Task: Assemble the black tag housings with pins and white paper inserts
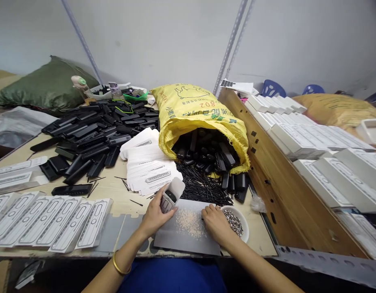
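My left hand [154, 213] is closed around a small white box [172, 194] with its flap up and a dark part inside. It hovers over a grey sheet [188, 238] lying at the table's front edge. My right hand [215, 221] rests palm down on that sheet beside a small white bowl [239, 221] of tiny metal pieces, fingers curled together; what they pinch is hidden. Just beyond the hands lies a heap of thin black pins [200, 185].
A yellow sack [200, 118] spills black plastic parts. White flat cartons [148, 167] are stacked left of it, black cases [96, 134] behind. Flattened boxes [50, 221] line the front left. A wooden divider [267, 162] separates filled white boxes [313, 142] on the right.
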Available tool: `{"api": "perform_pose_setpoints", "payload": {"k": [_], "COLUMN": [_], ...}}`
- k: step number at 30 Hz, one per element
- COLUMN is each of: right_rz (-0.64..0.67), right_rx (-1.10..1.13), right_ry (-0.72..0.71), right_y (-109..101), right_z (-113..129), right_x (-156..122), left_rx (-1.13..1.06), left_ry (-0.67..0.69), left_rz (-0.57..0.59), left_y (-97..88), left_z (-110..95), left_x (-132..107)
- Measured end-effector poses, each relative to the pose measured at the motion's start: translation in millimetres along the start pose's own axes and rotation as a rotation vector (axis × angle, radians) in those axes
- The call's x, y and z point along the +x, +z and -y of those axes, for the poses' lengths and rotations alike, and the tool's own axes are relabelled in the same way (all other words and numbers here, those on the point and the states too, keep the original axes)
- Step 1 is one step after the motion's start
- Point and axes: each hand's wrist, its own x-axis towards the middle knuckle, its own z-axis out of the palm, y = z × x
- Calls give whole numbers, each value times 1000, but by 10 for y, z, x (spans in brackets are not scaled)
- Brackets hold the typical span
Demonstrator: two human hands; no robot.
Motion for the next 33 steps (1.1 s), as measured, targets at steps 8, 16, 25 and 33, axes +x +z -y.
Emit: {"api": "perform_pose_setpoints", "payload": {"k": [8, 16, 25, 33], "right_rz": [-341, -526, -712, -734], "right_rx": [961, 1040, 1152, 1040], "right_ry": [142, 22, 162, 98], "right_y": [-541, -658, -231, -187], "right_z": [132, 511, 868, 966], "right_x": [304, 449, 592, 466], "left_rx": [-14, -71, -238, -217], "left_ry": [105, 126, 34, 24], "left_rz": [-26, -76, 100, 75], "left_y": [363, 389, 350, 371], "left_z": [-127, -151, -184, -142], "left_x": [28, -15, 13, -52]}}
